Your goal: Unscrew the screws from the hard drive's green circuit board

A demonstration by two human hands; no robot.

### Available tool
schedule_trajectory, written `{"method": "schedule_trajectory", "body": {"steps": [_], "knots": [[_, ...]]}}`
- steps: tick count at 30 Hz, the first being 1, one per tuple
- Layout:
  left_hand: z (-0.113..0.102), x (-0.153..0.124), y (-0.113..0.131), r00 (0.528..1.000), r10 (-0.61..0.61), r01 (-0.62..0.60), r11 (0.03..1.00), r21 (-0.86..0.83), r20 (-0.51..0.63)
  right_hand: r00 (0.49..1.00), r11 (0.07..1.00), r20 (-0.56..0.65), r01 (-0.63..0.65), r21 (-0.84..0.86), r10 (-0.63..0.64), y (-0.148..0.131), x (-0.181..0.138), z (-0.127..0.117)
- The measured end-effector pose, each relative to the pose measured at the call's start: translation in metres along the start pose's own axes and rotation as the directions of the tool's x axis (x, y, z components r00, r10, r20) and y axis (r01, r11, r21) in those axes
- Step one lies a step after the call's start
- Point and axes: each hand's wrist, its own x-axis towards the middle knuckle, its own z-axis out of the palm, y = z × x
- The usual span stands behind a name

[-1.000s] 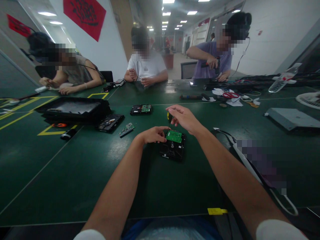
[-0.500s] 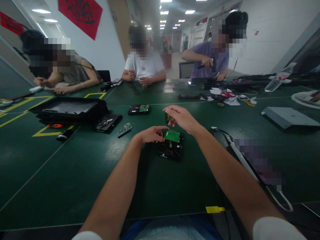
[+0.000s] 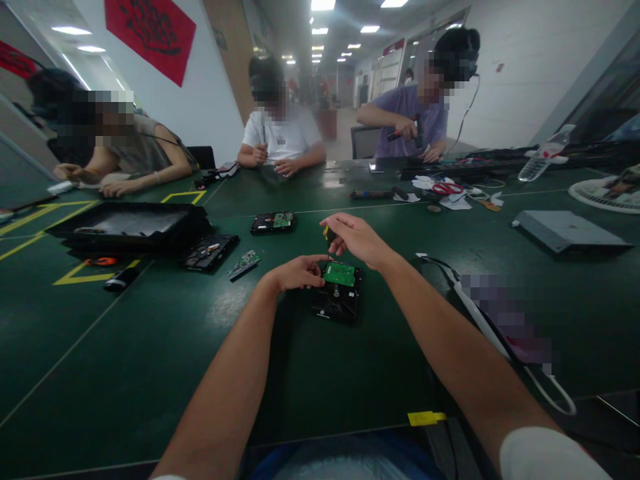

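A black hard drive [image 3: 336,306] with a green circuit board [image 3: 340,274] lies flat on the table in front of me. My left hand [image 3: 303,272] grips its left edge, the fingers curled and the index finger reaching along the far-left corner. Above that corner, my right hand [image 3: 350,237] is closed around a screwdriver [image 3: 329,235] with a yellow and black handle. The shaft points down, its tip at the far-left corner of the board; whether it sits in a screw is too small to tell.
To the left are a loose circuit board [image 3: 245,265], a second hard drive [image 3: 273,223], another drive [image 3: 209,253] and a black tray [image 3: 131,223]. At right lie a cable [image 3: 440,263], a power bank-like device [image 3: 510,320] and a grey metal box [image 3: 570,230]. Three people sit across the table.
The view has shifted slightly. My right hand has turned the screwdriver, so its handle and downward shaft show more plainly. My left hand keeps its place on the hard drive.
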Motion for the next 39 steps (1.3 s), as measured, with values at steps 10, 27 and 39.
{"method": "schedule_trajectory", "body": {"steps": [10, 27, 39], "knots": [[0.0002, 0.0025, -0.0038, 1.0, 0.002, -0.002, 1.0, -0.008, -0.002, 0.998, 0.999, -0.048, -0.033, 0.019, 0.034, 0.0001, -0.0002, 0.0002], [0.0002, 0.0019, -0.0032, 1.0, 0.011, -0.011, 1.0, -0.006, -0.005, 0.997, 0.996, 0.055, -0.06, 0.072, 0.056, -0.0059, -0.0033, 0.0023], [0.0, -0.0006, 0.0003, 1.0, 0.001, 0.0, 1.0, 0.012, -0.014, 1.0, 0.997, 0.025, -0.001, -0.08, 0.003, 0.0003, -0.0014, -0.0021]]}}
